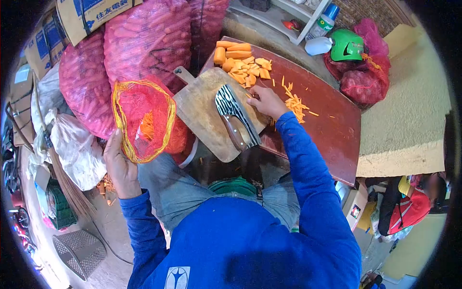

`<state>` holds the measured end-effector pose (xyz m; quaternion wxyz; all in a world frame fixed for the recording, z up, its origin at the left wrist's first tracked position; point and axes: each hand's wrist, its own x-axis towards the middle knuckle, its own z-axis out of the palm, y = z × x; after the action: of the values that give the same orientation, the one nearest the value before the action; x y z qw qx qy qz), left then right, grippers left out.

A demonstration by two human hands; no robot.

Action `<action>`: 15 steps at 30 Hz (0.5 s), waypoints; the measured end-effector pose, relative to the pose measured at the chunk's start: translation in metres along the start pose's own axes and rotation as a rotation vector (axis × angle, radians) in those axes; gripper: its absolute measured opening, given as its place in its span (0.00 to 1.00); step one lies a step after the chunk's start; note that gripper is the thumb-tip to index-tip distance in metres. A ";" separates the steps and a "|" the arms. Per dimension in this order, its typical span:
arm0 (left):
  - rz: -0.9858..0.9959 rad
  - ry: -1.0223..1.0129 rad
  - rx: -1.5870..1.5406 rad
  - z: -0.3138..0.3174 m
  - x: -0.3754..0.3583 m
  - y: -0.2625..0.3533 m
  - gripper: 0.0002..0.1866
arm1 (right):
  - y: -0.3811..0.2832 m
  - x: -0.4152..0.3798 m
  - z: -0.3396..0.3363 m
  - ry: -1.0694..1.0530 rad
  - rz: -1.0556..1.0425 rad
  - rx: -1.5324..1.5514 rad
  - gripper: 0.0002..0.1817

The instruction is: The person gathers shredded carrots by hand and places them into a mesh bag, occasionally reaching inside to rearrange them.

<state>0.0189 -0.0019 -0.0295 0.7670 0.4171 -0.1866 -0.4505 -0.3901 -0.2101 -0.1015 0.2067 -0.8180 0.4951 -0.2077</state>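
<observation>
My left hand [121, 164] is closed on the yellow-edged rim of a red mesh bag [166, 101], whose mouth faces up. Inside the bag lie thin carrot strips [147, 126]. At the right edge of the wooden cutting board [202, 108], my right hand [267, 102] is pinched, with a small orange carrot strip at its fingertips. A knife [235, 120] with a black-and-white patterned blade and a brown handle lies flat on the board, untouched. Cut carrot pieces [250, 67] sit beyond the board, and more cut strips [296, 107] lie right of my right hand.
The board rests on a dark red table [332, 130]. Large pink mesh sacks [149, 43] of carrots stand at the back left, beside a broom [70, 176]. A red net bag [363, 86], a green container [347, 45] and a bottle [323, 23] are at the back right.
</observation>
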 end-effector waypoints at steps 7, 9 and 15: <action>0.013 0.017 0.004 -0.007 0.001 0.005 0.13 | 0.071 -0.007 -0.018 0.006 0.037 -0.242 0.08; 0.001 0.020 -0.001 -0.004 0.001 0.004 0.13 | 0.071 -0.011 -0.025 0.095 -0.035 -0.322 0.08; -0.021 -0.007 0.003 0.003 0.004 -0.002 0.13 | 0.042 -0.006 -0.004 -0.057 -0.061 -0.253 0.13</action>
<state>0.0182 -0.0071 -0.0297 0.7609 0.4188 -0.1853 -0.4598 -0.4250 -0.2232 -0.1218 0.1093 -0.8578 0.4861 -0.1262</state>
